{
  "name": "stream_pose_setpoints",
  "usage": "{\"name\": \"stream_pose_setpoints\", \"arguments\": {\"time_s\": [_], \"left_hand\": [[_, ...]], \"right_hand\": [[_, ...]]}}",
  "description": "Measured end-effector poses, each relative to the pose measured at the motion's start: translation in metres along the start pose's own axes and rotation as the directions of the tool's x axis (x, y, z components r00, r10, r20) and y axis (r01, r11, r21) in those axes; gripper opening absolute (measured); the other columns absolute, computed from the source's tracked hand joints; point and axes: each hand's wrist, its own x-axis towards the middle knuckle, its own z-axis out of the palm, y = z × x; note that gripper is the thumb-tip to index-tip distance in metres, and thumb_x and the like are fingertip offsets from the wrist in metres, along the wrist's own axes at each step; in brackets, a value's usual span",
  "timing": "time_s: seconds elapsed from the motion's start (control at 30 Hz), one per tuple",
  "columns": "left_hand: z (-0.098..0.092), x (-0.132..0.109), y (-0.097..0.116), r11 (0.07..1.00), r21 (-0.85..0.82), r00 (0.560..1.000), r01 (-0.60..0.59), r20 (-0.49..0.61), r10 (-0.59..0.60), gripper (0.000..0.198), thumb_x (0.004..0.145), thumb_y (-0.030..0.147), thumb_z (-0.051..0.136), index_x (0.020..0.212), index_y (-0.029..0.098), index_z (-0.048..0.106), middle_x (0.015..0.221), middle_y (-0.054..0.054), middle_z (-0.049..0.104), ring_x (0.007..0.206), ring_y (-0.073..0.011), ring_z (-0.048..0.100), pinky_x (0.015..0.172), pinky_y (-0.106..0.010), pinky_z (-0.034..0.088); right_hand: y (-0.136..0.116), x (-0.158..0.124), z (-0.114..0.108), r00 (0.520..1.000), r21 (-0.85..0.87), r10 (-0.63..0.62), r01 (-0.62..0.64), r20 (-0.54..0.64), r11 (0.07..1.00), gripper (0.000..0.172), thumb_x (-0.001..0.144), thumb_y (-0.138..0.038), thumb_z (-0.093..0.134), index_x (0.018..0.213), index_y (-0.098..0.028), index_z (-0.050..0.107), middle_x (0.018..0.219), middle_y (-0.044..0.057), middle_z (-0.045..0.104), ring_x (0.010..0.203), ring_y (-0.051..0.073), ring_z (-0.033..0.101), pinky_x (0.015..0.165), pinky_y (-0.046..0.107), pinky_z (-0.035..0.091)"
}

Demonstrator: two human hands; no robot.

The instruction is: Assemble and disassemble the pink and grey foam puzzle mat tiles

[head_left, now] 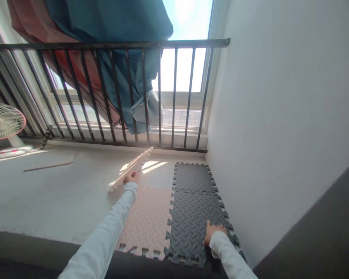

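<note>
My left hand (pixel 132 178) is closed on the edge of a beige foam tile (pixel 138 163) with toothed edges, held tilted above the floor. Below it, a second beige foam tile (pixel 148 221) lies flat, its right edge against the dark tiles. My right hand (pixel 214 233) rests on the near dark grey foam tile (pixel 192 221), fingers apart and holding nothing. Behind that one lies another dark grey foam tile (pixel 193 177), joined to it along a toothed seam.
A black railing (pixel 128 45) runs in front of the window, with a blue and red curtain (pixel 110 23) hanging behind it. A white wall (pixel 279 97) rises at the right. On the left stand a fan (pixel 6 122) and a thin stick (pixel 48 166) lying on the pale floor (pixel 61 197).
</note>
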Motion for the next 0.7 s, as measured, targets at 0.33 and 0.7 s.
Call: {"name": "stream_pose_setpoints", "arguments": {"time_s": [0.33,0.7], "left_hand": [[0.115,-0.068,0.066,0.980,0.030,0.947,-0.199,0.265,0.184,0.017,0.074,0.023,0.051,0.082,0.018,0.065,0.092,-0.008,0.065,0.089,-0.0171,0.058,0.077,-0.025,0.042],[0.137,-0.064,0.076,0.979,0.081,0.910,-0.188,0.390,0.142,0.026,0.079,0.030,0.045,0.093,0.018,0.063,0.096,-0.006,0.067,0.092,-0.0142,0.058,0.077,-0.021,0.040]], "right_hand": [[0.000,0.002,0.004,1.000,-0.013,0.003,-0.003,-0.010,1.000,0.090,0.053,-0.040,0.069,0.131,-0.013,0.034,0.118,0.019,0.053,0.116,0.038,0.039,0.093,0.057,0.031],[-0.002,-0.001,-0.001,1.000,-0.051,-0.029,0.029,0.001,0.998,0.090,0.049,-0.035,0.070,0.130,-0.013,0.036,0.117,0.019,0.054,0.118,0.040,0.035,0.091,0.060,0.030]]}}
